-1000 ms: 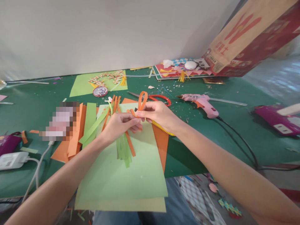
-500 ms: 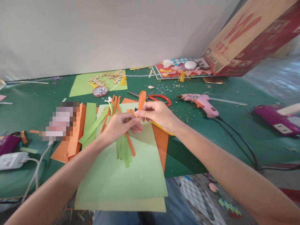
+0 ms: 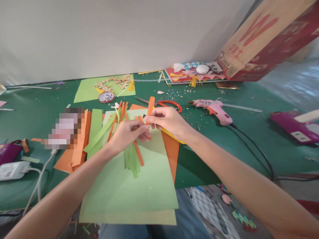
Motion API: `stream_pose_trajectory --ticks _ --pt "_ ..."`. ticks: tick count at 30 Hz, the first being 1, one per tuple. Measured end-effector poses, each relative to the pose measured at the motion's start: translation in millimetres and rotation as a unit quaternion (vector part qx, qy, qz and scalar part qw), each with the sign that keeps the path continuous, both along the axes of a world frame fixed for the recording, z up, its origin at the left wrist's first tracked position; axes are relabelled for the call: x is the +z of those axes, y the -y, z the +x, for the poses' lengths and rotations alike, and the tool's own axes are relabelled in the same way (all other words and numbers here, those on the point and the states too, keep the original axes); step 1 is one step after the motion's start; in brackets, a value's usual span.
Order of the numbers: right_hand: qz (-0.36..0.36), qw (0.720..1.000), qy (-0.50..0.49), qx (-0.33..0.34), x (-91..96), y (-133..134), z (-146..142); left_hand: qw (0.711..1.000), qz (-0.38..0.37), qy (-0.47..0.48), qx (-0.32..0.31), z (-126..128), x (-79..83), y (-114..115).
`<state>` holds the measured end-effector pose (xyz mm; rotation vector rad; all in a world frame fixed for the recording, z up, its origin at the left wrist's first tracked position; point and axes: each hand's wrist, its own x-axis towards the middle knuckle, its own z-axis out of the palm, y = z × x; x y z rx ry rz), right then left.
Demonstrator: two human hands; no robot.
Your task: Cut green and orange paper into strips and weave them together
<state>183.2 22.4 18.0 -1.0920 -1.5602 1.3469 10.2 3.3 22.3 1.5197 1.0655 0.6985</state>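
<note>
My right hand [image 3: 166, 120] pinches an orange paper strip [image 3: 151, 106] that sticks up above its fingertips. Close against it, my left hand [image 3: 132, 132] is closed on the strip's lower part, of which a bit of orange shows at the fingertips. Both hands hover over light green paper sheets [image 3: 129, 192]. Under and beside my left hand lie narrow green paper strips [image 3: 131, 159] and more orange strips [image 3: 122, 111]. Behind my right hand rest red-handled scissors [image 3: 174, 103], partly hidden. Something yellow with a toothed edge [image 3: 171, 135] peeks out below my right wrist.
A pink glue gun [image 3: 216, 109] with a black cord lies to the right. Orange paper pieces [image 3: 78, 146] and a blurred-out device [image 3: 66, 127] are at left. Farther back are a small round dish of beads [image 3: 106, 97], woven paper pieces [image 3: 113, 82] and a paper bag [image 3: 264, 39].
The orange strip's upper end has turned slightly and looks narrower and straighter. Both hands have stayed nearly in place.
</note>
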Motion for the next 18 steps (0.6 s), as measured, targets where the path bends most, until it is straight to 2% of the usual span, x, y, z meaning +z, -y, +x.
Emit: stream_pose_trajectory --ticks 18 --pt "0.010 1.000 0.005 0.002 1.0 0.5 -0.3 1.000 0.005 -0.018 -0.014 -0.2 0.9 1.2"
